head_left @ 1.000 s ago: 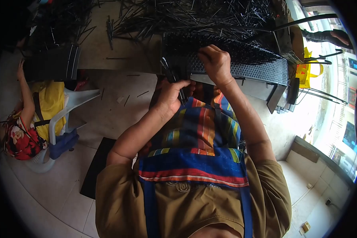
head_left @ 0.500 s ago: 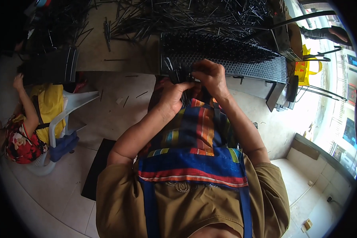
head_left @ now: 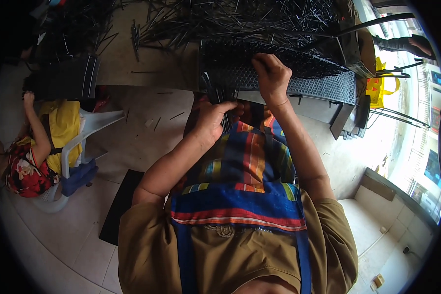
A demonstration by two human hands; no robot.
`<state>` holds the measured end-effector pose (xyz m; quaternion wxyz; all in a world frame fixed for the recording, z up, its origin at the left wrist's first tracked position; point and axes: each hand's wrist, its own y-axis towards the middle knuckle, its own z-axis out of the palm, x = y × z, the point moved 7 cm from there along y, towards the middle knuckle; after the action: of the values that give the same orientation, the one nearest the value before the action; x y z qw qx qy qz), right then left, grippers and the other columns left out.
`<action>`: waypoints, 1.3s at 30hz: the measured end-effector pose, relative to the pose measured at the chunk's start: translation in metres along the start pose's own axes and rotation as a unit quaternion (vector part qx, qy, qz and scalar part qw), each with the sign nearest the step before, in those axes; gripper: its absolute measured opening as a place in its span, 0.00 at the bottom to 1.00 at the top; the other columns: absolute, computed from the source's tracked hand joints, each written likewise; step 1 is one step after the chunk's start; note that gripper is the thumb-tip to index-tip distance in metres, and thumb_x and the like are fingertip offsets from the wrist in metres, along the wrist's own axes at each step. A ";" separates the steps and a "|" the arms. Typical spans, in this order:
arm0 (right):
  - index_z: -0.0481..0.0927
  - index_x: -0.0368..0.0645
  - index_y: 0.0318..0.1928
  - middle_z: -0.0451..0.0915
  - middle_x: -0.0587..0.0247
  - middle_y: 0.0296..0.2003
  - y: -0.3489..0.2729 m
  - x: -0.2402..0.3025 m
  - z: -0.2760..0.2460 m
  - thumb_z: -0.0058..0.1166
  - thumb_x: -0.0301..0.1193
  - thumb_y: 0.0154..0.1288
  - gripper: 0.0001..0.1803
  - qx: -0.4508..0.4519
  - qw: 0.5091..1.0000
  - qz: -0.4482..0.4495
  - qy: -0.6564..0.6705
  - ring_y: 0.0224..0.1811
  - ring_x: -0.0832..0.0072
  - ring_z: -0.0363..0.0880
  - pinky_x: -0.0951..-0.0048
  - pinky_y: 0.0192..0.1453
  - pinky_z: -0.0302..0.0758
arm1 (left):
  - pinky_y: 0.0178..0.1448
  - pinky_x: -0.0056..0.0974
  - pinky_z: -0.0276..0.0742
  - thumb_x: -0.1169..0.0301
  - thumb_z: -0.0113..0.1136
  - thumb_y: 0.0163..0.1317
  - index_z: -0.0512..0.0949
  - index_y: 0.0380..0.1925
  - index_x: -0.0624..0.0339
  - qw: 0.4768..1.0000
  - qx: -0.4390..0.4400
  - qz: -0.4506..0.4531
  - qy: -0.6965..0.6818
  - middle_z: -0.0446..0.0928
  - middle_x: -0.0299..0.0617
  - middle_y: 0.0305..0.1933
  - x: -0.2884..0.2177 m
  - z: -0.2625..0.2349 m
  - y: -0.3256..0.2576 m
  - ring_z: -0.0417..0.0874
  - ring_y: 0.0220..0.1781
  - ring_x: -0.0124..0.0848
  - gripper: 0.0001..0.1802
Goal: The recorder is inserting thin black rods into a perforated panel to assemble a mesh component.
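A seated worker's left hand (head_left: 211, 120) grips a bundle of thin black sticks (head_left: 219, 95) beside a perforated black panel (head_left: 318, 85), which the right hand (head_left: 272, 78) clasps; loose sticks (head_left: 240, 19) litter the concrete floor (head_left: 147, 142) beyond.

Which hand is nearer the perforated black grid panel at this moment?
Right. The right hand rests on top of the perforated black grid panel, fingers on its upper face. The left hand sits just below its near edge, holding a bundle of thin black rods.
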<state>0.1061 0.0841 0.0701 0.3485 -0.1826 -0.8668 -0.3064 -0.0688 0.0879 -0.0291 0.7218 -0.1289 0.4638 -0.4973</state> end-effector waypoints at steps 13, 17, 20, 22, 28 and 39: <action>0.85 0.48 0.43 0.78 0.65 0.35 -0.010 0.006 0.008 0.60 0.27 0.58 0.11 0.058 0.972 -0.099 -0.207 0.30 0.63 0.81 0.66 0.31 0.76 | 0.32 0.36 0.79 0.79 0.60 0.58 0.81 0.35 0.66 0.998 0.007 -0.011 -0.055 0.84 0.46 0.34 0.003 -0.001 0.004 0.85 0.32 0.34 0.05; 0.84 0.47 0.43 0.76 0.64 0.33 -0.011 0.015 0.017 0.60 0.27 0.57 0.11 0.079 0.954 -0.151 -0.249 0.28 0.63 0.80 0.65 0.30 0.74 | 0.33 0.38 0.81 0.82 0.61 0.56 0.79 0.36 0.65 0.998 0.007 -0.020 -0.067 0.83 0.47 0.32 0.001 0.004 0.003 0.85 0.31 0.36 0.07; 0.84 0.45 0.41 0.77 0.61 0.33 -0.017 0.023 0.006 0.62 0.27 0.56 0.11 0.037 0.967 -0.152 -0.202 0.27 0.63 0.80 0.67 0.31 0.75 | 0.33 0.38 0.81 0.82 0.61 0.56 0.79 0.37 0.65 0.997 0.027 -0.018 -0.070 0.83 0.48 0.33 -0.001 0.006 0.003 0.85 0.31 0.37 0.08; 0.84 0.43 0.41 0.79 0.61 0.31 -0.025 0.019 0.002 0.62 0.27 0.56 0.10 0.073 0.985 -0.072 -0.136 0.26 0.67 0.80 0.69 0.30 0.74 | 0.33 0.38 0.81 0.82 0.62 0.56 0.79 0.38 0.65 0.996 0.041 -0.021 -0.071 0.83 0.48 0.33 0.000 0.007 0.003 0.85 0.31 0.37 0.09; 0.81 0.37 0.36 0.81 0.69 0.26 -0.053 -0.024 0.016 0.62 0.21 0.56 0.06 0.115 0.922 0.264 0.257 0.28 0.84 0.76 0.77 0.30 0.74 | 0.33 0.38 0.79 0.79 0.62 0.57 0.81 0.35 0.66 0.999 0.019 0.003 -0.044 0.84 0.46 0.32 -0.002 0.015 -0.001 0.85 0.32 0.36 0.05; 0.82 0.38 0.33 0.81 0.62 0.25 -0.004 -0.004 -0.017 0.63 0.20 0.56 0.04 -0.040 0.999 -0.002 -0.003 0.26 0.84 0.77 0.80 0.31 0.73 | 0.34 0.37 0.77 0.77 0.59 0.59 0.80 0.36 0.62 1.000 -0.011 0.007 -0.010 0.85 0.45 0.35 0.005 -0.002 0.002 0.85 0.34 0.33 0.05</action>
<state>0.1153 0.0692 0.0751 0.3372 -0.1954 -0.8555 -0.3410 -0.0686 0.0852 -0.0342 0.7283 -0.1383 0.4628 -0.4861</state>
